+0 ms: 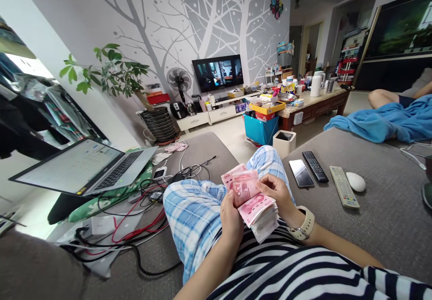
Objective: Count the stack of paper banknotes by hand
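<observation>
A thick stack of pink 100 banknotes (257, 211) rests over my lap, above blue plaid trousers and a striped shirt. My left hand (232, 219) grips the stack from below on its left side, thumb up against the notes. My right hand (277, 192), with a pale watch on the wrist, holds the top edge and peels the upper notes (240, 181) back, so they fan up and away from the pile. Both hands touch the money.
On the grey sofa to my right lie a phone (301, 173), a black remote (315, 166), a white remote (344, 186) and a white mouse (355, 181). An open laptop (91, 167) and tangled cables (135, 228) sit at left. Another person under a blue blanket (384, 122) lies far right.
</observation>
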The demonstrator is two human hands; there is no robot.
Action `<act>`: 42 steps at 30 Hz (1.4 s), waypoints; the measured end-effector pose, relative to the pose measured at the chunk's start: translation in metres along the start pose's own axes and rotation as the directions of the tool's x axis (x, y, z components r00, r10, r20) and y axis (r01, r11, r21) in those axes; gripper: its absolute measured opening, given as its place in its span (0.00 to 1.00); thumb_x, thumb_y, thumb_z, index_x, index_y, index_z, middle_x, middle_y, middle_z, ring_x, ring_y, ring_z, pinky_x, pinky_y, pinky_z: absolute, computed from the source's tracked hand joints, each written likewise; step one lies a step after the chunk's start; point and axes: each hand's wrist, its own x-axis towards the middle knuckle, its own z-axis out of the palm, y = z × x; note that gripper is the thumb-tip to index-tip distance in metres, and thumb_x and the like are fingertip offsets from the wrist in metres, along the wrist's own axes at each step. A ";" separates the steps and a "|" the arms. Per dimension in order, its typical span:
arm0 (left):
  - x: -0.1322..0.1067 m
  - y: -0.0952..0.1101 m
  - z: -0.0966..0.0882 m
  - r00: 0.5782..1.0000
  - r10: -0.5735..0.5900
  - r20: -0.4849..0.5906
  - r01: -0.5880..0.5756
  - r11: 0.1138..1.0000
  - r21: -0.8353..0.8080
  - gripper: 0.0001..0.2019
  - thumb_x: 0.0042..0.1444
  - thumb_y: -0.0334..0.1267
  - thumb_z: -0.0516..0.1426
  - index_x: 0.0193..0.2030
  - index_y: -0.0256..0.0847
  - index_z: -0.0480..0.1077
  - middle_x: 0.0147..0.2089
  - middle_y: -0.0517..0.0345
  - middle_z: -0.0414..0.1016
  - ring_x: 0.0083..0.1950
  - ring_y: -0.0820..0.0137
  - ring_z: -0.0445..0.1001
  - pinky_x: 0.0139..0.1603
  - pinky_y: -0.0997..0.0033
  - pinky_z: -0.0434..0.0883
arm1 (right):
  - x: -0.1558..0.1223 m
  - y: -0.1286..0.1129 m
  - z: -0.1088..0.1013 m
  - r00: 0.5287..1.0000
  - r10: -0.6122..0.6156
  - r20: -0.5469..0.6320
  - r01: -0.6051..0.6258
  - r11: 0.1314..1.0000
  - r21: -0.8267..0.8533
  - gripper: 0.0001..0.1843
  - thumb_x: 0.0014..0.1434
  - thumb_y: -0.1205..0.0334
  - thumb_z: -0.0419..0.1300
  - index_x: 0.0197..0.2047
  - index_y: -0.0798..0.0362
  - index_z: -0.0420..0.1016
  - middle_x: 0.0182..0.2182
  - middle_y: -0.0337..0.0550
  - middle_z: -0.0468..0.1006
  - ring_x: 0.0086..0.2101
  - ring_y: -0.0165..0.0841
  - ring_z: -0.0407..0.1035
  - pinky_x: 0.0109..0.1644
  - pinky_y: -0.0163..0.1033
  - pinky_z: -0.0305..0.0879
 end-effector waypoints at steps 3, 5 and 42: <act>-0.001 0.002 0.002 1.000 -0.002 0.018 0.003 0.999 -0.037 0.14 0.56 0.44 0.52 0.29 0.38 0.73 0.33 0.52 0.77 0.36 0.65 0.71 0.41 0.65 0.69 | 0.000 -0.003 0.001 1.000 0.010 -0.007 -0.010 1.000 0.018 0.14 0.52 0.52 0.65 0.26 0.52 0.70 0.22 0.36 0.67 0.25 0.29 0.58 0.30 0.36 0.56; 0.000 0.003 0.003 1.000 -0.010 0.018 0.011 0.998 -0.057 0.15 0.56 0.44 0.51 0.31 0.37 0.74 0.35 0.50 0.78 0.38 0.63 0.72 0.43 0.64 0.69 | -0.001 -0.003 0.001 1.000 0.023 -0.015 -0.022 0.999 0.026 0.15 0.51 0.51 0.66 0.26 0.53 0.70 0.22 0.36 0.67 0.25 0.29 0.59 0.29 0.35 0.56; -0.005 0.001 0.005 0.963 -0.158 0.220 0.233 0.899 -0.371 0.14 0.47 0.42 0.63 0.41 0.39 0.74 0.30 0.56 0.78 0.37 0.61 0.78 0.42 0.61 0.73 | 0.001 0.002 -0.002 1.000 -0.013 -0.001 0.013 1.000 -0.008 0.12 0.55 0.53 0.64 0.28 0.52 0.71 0.24 0.36 0.67 0.26 0.30 0.59 0.31 0.36 0.56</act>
